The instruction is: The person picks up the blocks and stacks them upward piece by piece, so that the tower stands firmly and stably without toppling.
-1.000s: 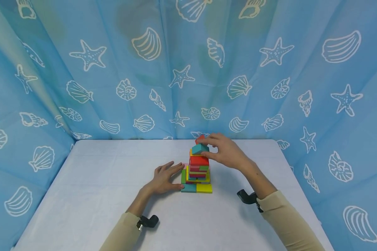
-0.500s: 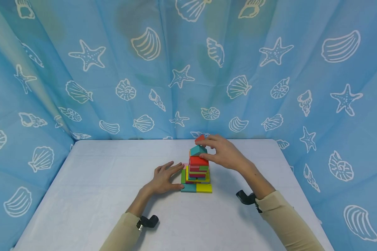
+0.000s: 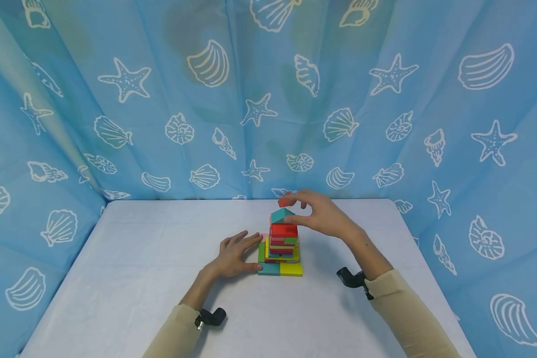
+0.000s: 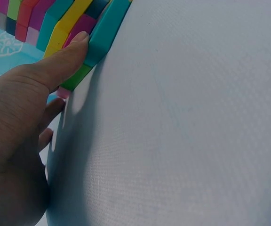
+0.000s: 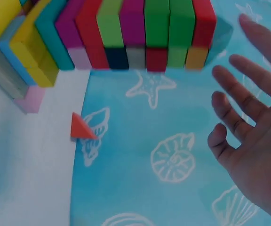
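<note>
A tower of coloured wooden blocks [image 3: 283, 242] stands on the white table, topped by a teal triangular block [image 3: 280, 216]. My right hand [image 3: 324, 214] is beside its top with fingers spread. In the right wrist view a gap shows between my thumb [image 5: 262, 35] and the teal block [image 5: 221, 37], and nothing is in that hand. My left hand [image 3: 232, 256] rests at the tower's lower left, fingers extended. Its thumb [image 4: 67, 61] touches the edge of a teal block [image 4: 108, 35] in the bottom layer.
A small red triangular block [image 5: 81, 128] lies behind the tower near the table's far edge. A blue curtain [image 3: 161, 99] with shell and starfish prints hangs beyond the white table [image 3: 161, 238] and along both sides.
The teal triangular block has shifted slightly left and come down onto the tower top. My right fingers have spread and let go of it. My left hand keeps its place.
</note>
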Motion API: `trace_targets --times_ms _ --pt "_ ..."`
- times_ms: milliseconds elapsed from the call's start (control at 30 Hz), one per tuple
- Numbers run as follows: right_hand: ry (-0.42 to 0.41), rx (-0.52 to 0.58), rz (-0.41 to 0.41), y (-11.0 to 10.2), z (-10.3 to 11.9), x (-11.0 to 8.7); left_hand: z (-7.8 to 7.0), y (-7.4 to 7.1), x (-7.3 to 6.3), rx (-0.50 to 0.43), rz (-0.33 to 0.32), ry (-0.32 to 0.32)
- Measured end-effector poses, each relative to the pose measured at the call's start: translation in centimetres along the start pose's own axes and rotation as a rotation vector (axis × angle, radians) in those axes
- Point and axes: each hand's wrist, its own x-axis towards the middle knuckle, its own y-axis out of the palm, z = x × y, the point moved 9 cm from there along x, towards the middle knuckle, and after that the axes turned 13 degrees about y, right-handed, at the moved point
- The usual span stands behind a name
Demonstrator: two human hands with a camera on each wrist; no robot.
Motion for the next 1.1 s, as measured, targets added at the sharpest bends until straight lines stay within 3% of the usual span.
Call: trace_targets --times_ms 233,400,533,800,1100 --pt "0.071 0.151 -0.036 -0.1 -5.6 3.7 0.1 0.4 0.0 0.003 0.019 -0.002" --pt "0.165 0.115 -0.026 2.1 -10.1 6.6 0.0 0.4 0.0 0.004 0.02 -0.007" --pt "0.231 0.097 -0.006 4.1 -12.4 8.6 0.1 0.3 0.0 0.01 0.026 -0.01" --pt "0.298 0.139 0.01 7.0 -14.0 11.2 0.1 0.2 0.1 0.005 0.013 -0.011" --pt "0.34 0.17 0.01 8.3 -13.5 11.7 0.0 0.0 -0.1 0.01 -0.001 -0.001"
